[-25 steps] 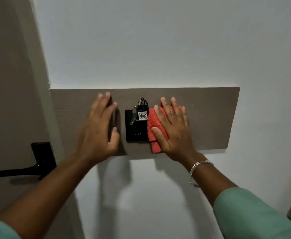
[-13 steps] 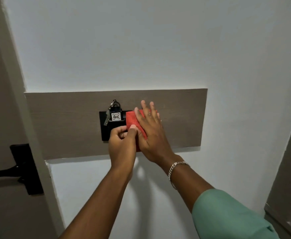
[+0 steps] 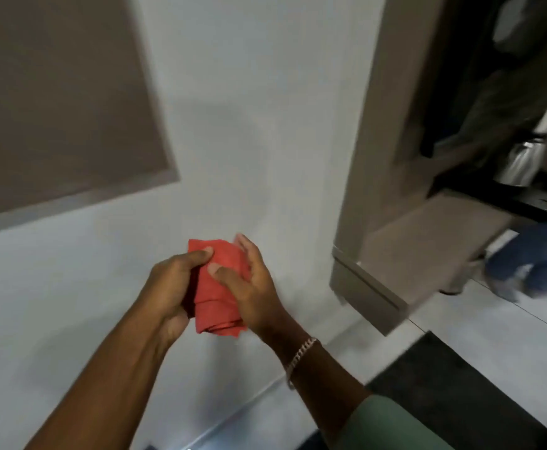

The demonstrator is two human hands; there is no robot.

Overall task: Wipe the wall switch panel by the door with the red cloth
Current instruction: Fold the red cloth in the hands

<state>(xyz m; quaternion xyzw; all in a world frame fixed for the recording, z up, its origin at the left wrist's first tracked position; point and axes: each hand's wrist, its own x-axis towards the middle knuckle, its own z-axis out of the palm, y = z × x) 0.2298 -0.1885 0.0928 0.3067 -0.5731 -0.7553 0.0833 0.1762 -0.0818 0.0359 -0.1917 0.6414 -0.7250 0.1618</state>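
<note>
Both hands had come away from the wooden wall panel (image 3: 57,102), whose switch and keys had left the view as the camera swung right and down. The red cloth (image 3: 218,287), folded, sat between the two hands in front of the white wall (image 3: 249,125), well below the panel. The left hand (image 3: 171,287) pinched its left side, thumb on top; the right hand (image 3: 252,284) gripped its right side, a chain bracelet (image 3: 299,354) on that wrist. A wooden cabinet (image 3: 395,222) stood to the right.
</note>
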